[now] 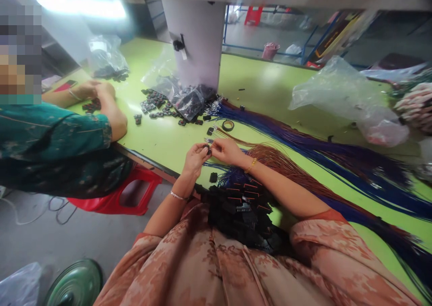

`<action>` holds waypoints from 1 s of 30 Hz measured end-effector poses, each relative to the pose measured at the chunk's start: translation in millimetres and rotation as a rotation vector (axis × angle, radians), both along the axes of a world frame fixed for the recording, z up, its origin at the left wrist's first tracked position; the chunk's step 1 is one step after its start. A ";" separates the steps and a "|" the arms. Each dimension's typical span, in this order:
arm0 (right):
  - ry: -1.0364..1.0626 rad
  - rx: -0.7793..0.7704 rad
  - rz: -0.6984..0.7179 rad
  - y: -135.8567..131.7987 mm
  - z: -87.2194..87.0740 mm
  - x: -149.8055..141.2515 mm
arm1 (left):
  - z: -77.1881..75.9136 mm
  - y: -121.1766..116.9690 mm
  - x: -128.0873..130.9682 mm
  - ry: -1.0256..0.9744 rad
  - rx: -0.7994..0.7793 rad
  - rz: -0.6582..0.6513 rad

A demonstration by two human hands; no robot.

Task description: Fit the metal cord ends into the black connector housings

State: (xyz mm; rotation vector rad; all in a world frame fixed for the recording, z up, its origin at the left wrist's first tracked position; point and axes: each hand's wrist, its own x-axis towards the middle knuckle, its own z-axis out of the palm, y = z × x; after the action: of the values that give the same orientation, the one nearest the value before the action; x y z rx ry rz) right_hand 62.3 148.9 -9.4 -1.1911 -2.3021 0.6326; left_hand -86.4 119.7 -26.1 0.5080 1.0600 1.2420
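My left hand (195, 161) pinches a small black plastic housing (207, 150) between thumb and fingers. Right against it, my right hand (227, 152) is closed in a pinch; whatever its fingertips hold is too small to make out. Brown wires (283, 164) run in a long bundle behind and beneath my right forearm, with blue wires (232, 176) under the wrist. A heap of black plastic housings (248, 207), some with orange edges, lies close to my body. A single black housing (213, 177) sits just below my left hand.
A black tape roll (228, 125) lies beyond my hands. Blue and purple wires (303, 146) stretch across the green table (270, 83). Loose black parts (157, 103) and plastic bags (191, 102) surround a white post (197, 40). At left, a co-worker in a green sleeve (67, 128) handles small parts.
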 end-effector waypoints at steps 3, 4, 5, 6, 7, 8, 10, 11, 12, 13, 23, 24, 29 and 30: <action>-0.061 0.070 0.014 -2.3 1.4 -0.3 | -1.5 3.1 1.6 -0.011 -0.024 0.001; -0.065 0.071 0.003 -2.4 1.8 -0.3 | -1.7 4.2 1.9 -0.015 -0.023 0.001; -0.060 0.062 -0.007 -2.0 2.0 0.0 | -1.8 5.0 2.2 -0.016 -0.019 0.003; -0.046 0.048 -0.010 -1.4 2.1 0.5 | -1.8 5.6 2.3 -0.018 -0.017 0.003; -0.030 0.034 -0.004 -0.5 2.1 1.3 | -1.8 6.0 2.3 -0.022 -0.019 0.003; -0.015 0.023 0.006 0.5 2.0 2.2 | -1.9 6.2 2.1 -0.027 -0.023 0.002; 0.004 0.010 0.017 2.3 1.3 3.8 | -2.4 6.2 1.9 -0.039 -0.025 -0.001; 0.005 0.004 0.019 2.9 0.7 4.1 | -2.9 6.1 2.0 -0.042 -0.024 -0.002; 0.002 -0.002 0.020 3.1 -0.1 4.1 | -3.5 5.9 2.3 -0.043 -0.022 -0.002; -0.007 -0.008 0.019 2.8 -1.0 3.5 | -4.2 5.7 2.9 -0.039 -0.022 0.002; -0.165 0.023 -0.069 10.2 5.7 7.4 | -4.3 1.8 6.7 0.033 -0.050 0.015; -0.168 0.024 -0.141 16.6 7.3 12.9 | -3.6 1.6 5.9 0.019 -0.044 0.001; -0.441 -0.033 -0.365 42.9 5.4 35.1 | -2.8 1.6 4.3 -0.008 -0.031 -0.035; -0.478 -0.041 -0.355 44.5 3.6 35.8 | -3.1 1.7 4.4 -0.013 -0.034 -0.041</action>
State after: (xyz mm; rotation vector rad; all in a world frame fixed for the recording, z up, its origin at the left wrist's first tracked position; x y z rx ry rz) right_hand 98.0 193.5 -5.9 -1.8799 -2.3523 0.2853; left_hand -82.0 121.4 -29.2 0.4928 1.0535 1.1879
